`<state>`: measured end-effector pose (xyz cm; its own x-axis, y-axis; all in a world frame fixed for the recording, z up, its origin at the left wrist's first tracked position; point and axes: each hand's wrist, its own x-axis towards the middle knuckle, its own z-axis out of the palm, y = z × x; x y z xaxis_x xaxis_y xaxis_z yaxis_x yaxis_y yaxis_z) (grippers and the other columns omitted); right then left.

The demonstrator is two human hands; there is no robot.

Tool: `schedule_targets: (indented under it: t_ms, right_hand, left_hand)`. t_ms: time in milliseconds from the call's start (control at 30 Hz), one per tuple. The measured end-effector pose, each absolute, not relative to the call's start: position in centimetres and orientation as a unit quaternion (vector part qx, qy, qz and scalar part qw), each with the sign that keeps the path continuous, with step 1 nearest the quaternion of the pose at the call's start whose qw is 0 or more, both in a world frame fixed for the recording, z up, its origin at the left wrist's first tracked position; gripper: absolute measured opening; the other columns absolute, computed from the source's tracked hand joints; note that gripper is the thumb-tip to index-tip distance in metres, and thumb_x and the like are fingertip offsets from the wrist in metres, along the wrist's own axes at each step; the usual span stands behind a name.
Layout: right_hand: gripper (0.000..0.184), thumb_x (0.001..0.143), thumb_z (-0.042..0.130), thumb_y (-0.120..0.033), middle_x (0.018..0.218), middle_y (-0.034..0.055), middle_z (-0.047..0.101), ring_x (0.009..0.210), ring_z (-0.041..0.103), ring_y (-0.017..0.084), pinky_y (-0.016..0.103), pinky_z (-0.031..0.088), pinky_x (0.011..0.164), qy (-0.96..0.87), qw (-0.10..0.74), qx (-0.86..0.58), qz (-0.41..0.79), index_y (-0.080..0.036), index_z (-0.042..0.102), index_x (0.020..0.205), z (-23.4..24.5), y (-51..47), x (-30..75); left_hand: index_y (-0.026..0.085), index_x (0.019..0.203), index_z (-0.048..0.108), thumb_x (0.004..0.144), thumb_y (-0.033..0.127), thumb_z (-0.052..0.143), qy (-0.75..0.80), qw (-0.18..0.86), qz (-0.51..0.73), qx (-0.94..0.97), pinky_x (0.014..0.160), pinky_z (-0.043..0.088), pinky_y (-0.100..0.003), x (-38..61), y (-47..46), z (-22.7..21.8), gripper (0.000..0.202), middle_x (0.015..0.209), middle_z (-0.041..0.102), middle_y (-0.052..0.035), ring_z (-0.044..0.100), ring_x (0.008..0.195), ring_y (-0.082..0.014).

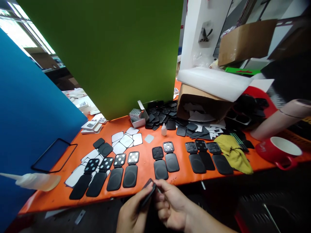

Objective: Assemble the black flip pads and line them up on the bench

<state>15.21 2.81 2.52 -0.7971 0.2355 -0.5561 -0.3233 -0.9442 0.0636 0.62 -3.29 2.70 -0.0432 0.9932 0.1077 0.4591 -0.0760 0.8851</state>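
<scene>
Just off the table's front edge, my left hand [133, 208] is closed around a flat black piece [147, 195], tilted on its edge. My right hand [173, 204] meets it with thumb and finger pinched at the piece's upper edge. Something thin shows between those fingers, too small to name. On the table beyond lie several opened black folding pads, each a square plate with round spots hinged to a longer panel. Nearest my hands is one such folding pad [160, 169]; another pad [130, 176] lies to its left.
An orange table [143, 165] carries white sheets [126, 140], a small dropper bottle [164, 130], a black pile [160, 113] and a carton [204, 103]. A squeeze bottle [41, 182] lies left; a yellow cloth [233, 153] and red mug [272, 150] stand right. Green panel [109, 58] behind.
</scene>
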Motion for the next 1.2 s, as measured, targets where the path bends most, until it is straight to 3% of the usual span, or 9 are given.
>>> schedule_targets:
  t_ms: [100, 200, 367, 500, 700, 867, 933, 1033, 1200]
  right_hand:
    - [0.022, 0.078, 0.05, -0.034, 0.045, -0.0085, 0.032, 0.033, 0.02, 0.001, 0.012, 0.009, 0.031, 0.057, 0.201, -0.243, 0.947, -0.015, 0.047, 0.069, 1.8, 2.9, 15.5]
    - [0.022, 0.079, 0.048, -0.037, 0.047, -0.0082, 0.033, 0.034, 0.021, 0.002, 0.012, 0.009, 0.033, 0.034, 0.244, -0.254, 0.935, -0.016, 0.048, 0.073, 1.0, 2.9, 16.4]
    - [0.023, 0.079, 0.048, -0.039, 0.048, -0.0085, 0.03, 0.035, 0.019, 0.002, 0.014, 0.006, 0.034, 0.013, 0.27, -0.322, 0.907, -0.016, 0.047, 0.074, 0.4, 2.5, 18.2]
    - [0.023, 0.079, 0.048, -0.039, 0.049, -0.0084, 0.029, 0.036, 0.018, 0.001, 0.014, 0.005, 0.035, 0.0, 0.288, -0.367, 0.885, -0.016, 0.047, 0.075, 0.0, 2.2, 19.1]
    - [0.029, 0.081, 0.047, -0.044, 0.052, -0.0074, 0.034, 0.039, 0.019, 0.002, 0.016, 0.009, 0.038, -0.1, 0.323, -0.395, 0.854, -0.016, 0.05, 0.079, -0.2, 2.4, 18.7]
    - [0.035, 0.08, 0.044, -0.053, 0.051, -0.0076, 0.034, 0.039, 0.02, 0.003, 0.018, 0.012, 0.039, -0.27, 0.336, -0.429, 0.794, -0.018, 0.05, 0.082, 0.2, 2.5, 18.5]
    - [0.039, 0.077, 0.046, -0.057, 0.049, -0.0077, 0.032, 0.039, 0.021, 0.004, 0.018, 0.015, 0.038, -0.339, 0.345, -0.46, 0.745, -0.018, 0.052, 0.08, 0.0, 2.4, 18.8]
    - [0.042, 0.075, 0.047, -0.059, 0.052, -0.0045, 0.039, 0.045, 0.034, 0.008, 0.02, 0.026, 0.042, -0.412, 0.368, -0.498, 0.668, -0.018, 0.055, 0.079, -0.5, 2.1, 19.4]
    - [0.04, 0.08, 0.042, -0.055, 0.078, 0.0032, 0.057, 0.077, 0.052, 0.017, 0.025, 0.041, 0.067, -0.472, 0.386, -0.528, 0.591, -0.019, 0.058, 0.086, -0.8, 2.0, 19.8]
  left_hand:
    - [0.018, 0.109, 0.052, 0.082, 0.032, 0.047, 0.664, 0.318, 0.406, 0.542, 0.084, 0.046, -0.033, -0.2, 0.5, 2.2, 0.03, 0.107, 0.061, -0.01, 0.058, 0.098, -0.0218]
    - [0.016, 0.126, 0.035, 0.082, 0.031, 0.044, 0.691, 0.273, 0.374, 0.554, 0.09, 0.04, -0.037, -1.2, 5.6, 0.9, 0.046, 0.125, 0.047, -0.0136, 0.046, 0.114, -0.0223]
    - [0.017, 0.124, 0.041, 0.079, 0.019, 0.045, 0.702, 0.226, 0.33, 0.59, 0.092, 0.036, -0.042, -1.3, 10.6, -1.6, 0.045, 0.123, 0.047, -0.0133, 0.043, 0.115, -0.0253]
    - [0.018, 0.123, 0.042, 0.08, 0.017, 0.04, 0.707, 0.154, 0.304, 0.619, 0.096, 0.03, -0.044, 0.3, 9.2, -2.2, 0.043, 0.134, 0.032, -0.0133, 0.032, 0.122, -0.0272]
    - [0.023, 0.125, 0.042, 0.08, 0.034, 0.046, 0.695, 0.116, 0.222, 0.674, 0.091, 0.031, -0.042, 3.7, 5.2, -1.5, 0.046, 0.114, 0.052, -0.0094, 0.044, 0.107, -0.0267]
    - [0.02, 0.128, 0.038, 0.072, 0.045, 0.055, 0.721, 0.109, 0.117, 0.674, 0.086, 0.031, -0.043, 5.3, 6.7, -0.8, 0.064, 0.104, 0.053, -0.0125, 0.044, 0.102, -0.0316]
    - [0.018, 0.128, 0.038, 0.069, 0.044, 0.059, 0.727, 0.124, 0.119, 0.664, 0.085, 0.03, -0.044, 5.5, 7.7, -0.6, 0.069, 0.101, 0.055, -0.0137, 0.045, 0.1, -0.0328]
    - [0.013, 0.13, 0.035, 0.063, 0.041, 0.065, 0.738, 0.161, 0.129, 0.643, 0.085, 0.029, -0.046, 5.6, 8.6, -0.4, 0.079, 0.102, 0.055, -0.0174, 0.046, 0.101, -0.0356]
    - [0.012, 0.133, 0.026, 0.058, 0.028, 0.069, 0.739, 0.269, 0.2, 0.584, 0.081, 0.034, -0.043, 5.9, 9.2, -0.5, 0.088, 0.112, 0.051, -0.0217, 0.047, 0.103, -0.0376]
